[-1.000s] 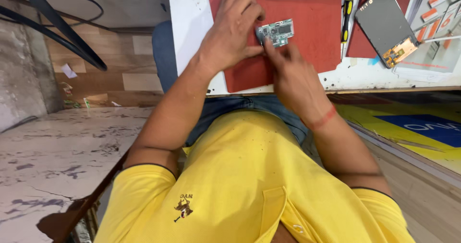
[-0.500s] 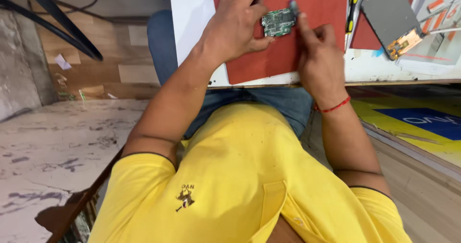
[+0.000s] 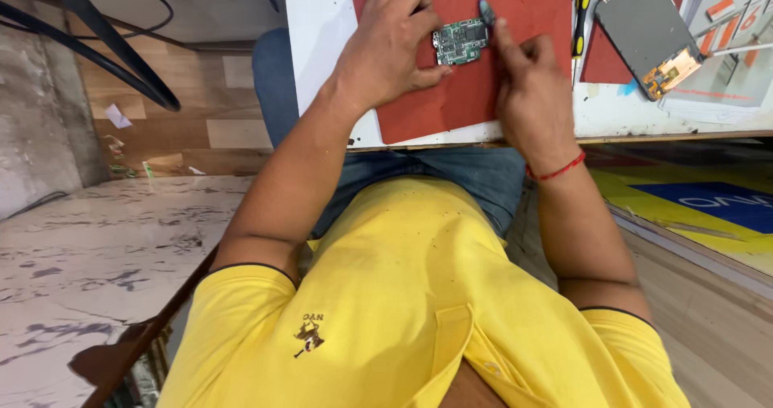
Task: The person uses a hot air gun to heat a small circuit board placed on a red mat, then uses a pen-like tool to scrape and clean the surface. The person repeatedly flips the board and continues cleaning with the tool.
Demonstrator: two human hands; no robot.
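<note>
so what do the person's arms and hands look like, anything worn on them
Both arms are bare from above the elbow down. The short yellow sleeves have a thin dark trim at the hem. The right wrist carries a thin red thread band. The left hand and right hand wear no gloves; no rings or watch show.

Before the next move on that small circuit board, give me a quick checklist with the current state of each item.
1. Circuit board lies on the red mat: ok.
2. Left hand steadies the board, fingers at its left edge: ok.
3. Right hand holds a small dark tool at the board's right edge: ok.
4. Tool tip seated on a part: cannot tell, too small.
5. Phone screen panel lies apart from the hands, to the right: ok.
6. Yellow-handled screwdriver lies clear of the board: ok.
</note>
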